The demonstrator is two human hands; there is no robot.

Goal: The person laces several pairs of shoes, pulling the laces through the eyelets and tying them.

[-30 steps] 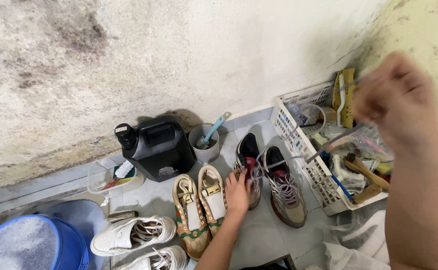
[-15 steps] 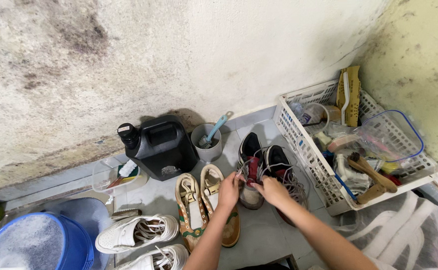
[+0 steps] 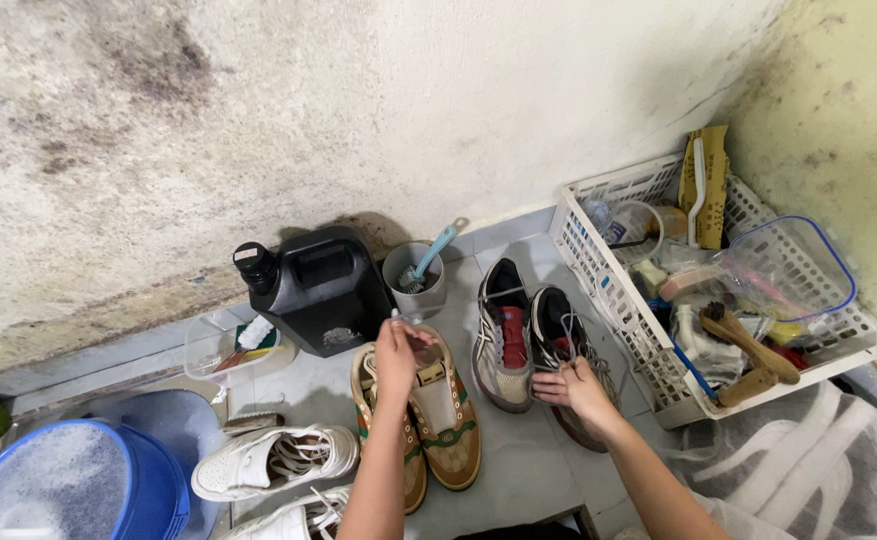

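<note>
While the left hand (image 3: 396, 357) hovers over the pair of tan sneakers (image 3: 437, 415) with its grip pinched closed on the end of a thin lace (image 3: 406, 322), the right hand (image 3: 576, 387) rests on the dark running shoe (image 3: 565, 350) just right of that pair, its fingers curled loosely round the grey laces, though how firmly they close cannot be told. Taking the black jug (image 3: 317, 290) against the wall as the landmark: the tan sneakers lie on the tiled floor just in front of it and slightly to its right, side by side with toes toward the wall; a grey cup (image 3: 416, 283) holding a blue-handled brush (image 3: 429, 256) stands touching distance to the jug's right; beyond the cup sits a grey running shoe with a red insole (image 3: 502, 335), and the dark shoe lies beside that one, farther right again. Well to the jug's right, a white plastic basket (image 3: 614, 290) holds brushes, a clear tub and other cleaning bits. To the jug's left is a clear tray (image 3: 221, 345) with a small brush in it; in front and left lie white sneakers (image 3: 274, 460) and a blue basin (image 3: 149, 490) of foamy water.
</note>
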